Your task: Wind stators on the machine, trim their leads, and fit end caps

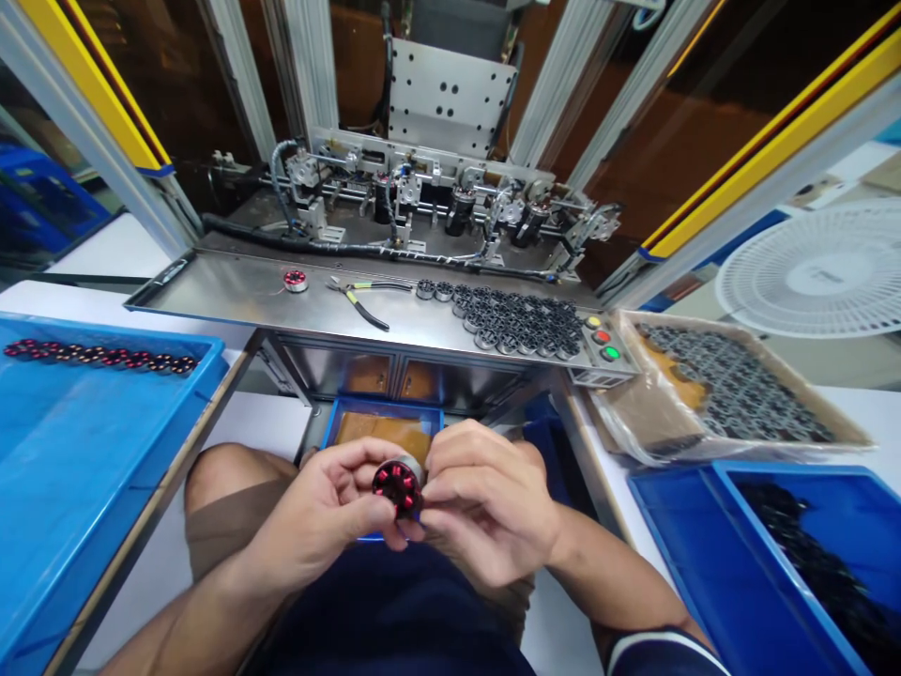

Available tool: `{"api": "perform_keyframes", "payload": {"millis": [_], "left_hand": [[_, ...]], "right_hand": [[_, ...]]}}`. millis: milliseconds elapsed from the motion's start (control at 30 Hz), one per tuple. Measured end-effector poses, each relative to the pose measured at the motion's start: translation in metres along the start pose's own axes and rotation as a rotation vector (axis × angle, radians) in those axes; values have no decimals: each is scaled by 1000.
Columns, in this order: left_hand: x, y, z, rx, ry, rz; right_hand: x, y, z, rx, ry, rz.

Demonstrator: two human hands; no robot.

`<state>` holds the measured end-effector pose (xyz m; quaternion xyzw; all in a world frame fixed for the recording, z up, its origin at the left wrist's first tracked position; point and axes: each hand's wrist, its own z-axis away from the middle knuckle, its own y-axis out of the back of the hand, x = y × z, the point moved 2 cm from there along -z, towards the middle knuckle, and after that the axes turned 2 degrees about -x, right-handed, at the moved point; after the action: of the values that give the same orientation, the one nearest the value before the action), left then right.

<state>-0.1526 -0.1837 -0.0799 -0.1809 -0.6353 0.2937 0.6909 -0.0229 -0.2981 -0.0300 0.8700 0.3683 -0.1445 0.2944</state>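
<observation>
Over my lap, my left hand (344,498) grips a round motor stator (398,487) between thumb and fingers. Red copper windings and a dark core show on its face, with a metal rim behind. At its right side, my right hand (485,498) is closed in a pinch near the edge; what its fingertips hold is too small to make out. Beyond both hands, a similar red-wound stator (296,281) lies on the metal ledge (232,300). Cutting pliers (362,305) with black and yellow-green handles rest beside it, jaws to the left.
Many grey-black cores (521,319) cluster on the ledge beside a button box (603,343). A blue tray (91,469) at left holds a row of wound stators. At right are a carton (739,385) of cores, a blue bin (710,545) and a fan (817,268). The winding machine (436,197) stands behind.
</observation>
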Motion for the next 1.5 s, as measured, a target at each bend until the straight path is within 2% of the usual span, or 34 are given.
{"api": "perform_keyframes", "payload": {"millis": [133, 233, 300, 433, 467, 500, 533, 633, 667, 700, 867, 967, 1033, 1067, 1100, 1200, 1233, 1267, 1333, 1500], "left_hand": [[-3, 3, 3, 6, -72, -36], [-3, 2, 7, 4, -113, -37], [0, 0, 8, 6, -161, -41], [10, -2, 4, 7, -410, 55], [12, -2, 1, 7, -436, 94], [12, -2, -3, -10, -405, 124], [11, -3, -8, -61, -313, 145], [5, -7, -15, -344, 95, 166], [4, -9, -14, -401, 154, 158], [5, -10, -13, -409, 150, 143], [13, -15, -2, -107, -228, 2], [18, -17, 1, -24, -438, -33], [20, -15, -3, -17, -487, 30], [20, -14, -7, -38, -440, 70], [18, -13, -11, -88, -337, 105], [9, -13, -17, -355, 117, 160], [8, -13, -17, -418, 198, 164], [7, -13, -15, -444, 210, 158], [8, -12, -12, -382, 98, 118], [12, -15, -6, -114, -293, -77]], "right_hand": [[-1, 5, -2, -81, -55, 19], [-4, 9, -4, -93, -64, 72], [-7, 10, -6, -93, -127, 50], [-10, 10, -11, -43, -315, -65], [-11, 10, -13, -40, -332, -93], [-12, 11, -15, -53, -333, -117], [-12, 11, -18, -74, -320, -137], [-15, 14, -24, -142, -279, -133], [-16, 16, -25, -150, -280, -112], [-18, 18, -26, -149, -288, -87], [-22, 22, -25, -31, -389, 8], [-21, 21, -23, 28, -459, -18], [-19, 19, -23, 16, -452, -79], [-18, 18, -24, -1, -428, -113], [-18, 18, -25, -22, -397, -141], [-17, 20, -28, -63, -310, -176], [-17, 21, -29, -64, -298, -174], [-17, 23, -29, -57, -295, -166], [-17, 25, -28, -27, -316, -141], [-16, 23, -22, 68, -442, -75]]}}
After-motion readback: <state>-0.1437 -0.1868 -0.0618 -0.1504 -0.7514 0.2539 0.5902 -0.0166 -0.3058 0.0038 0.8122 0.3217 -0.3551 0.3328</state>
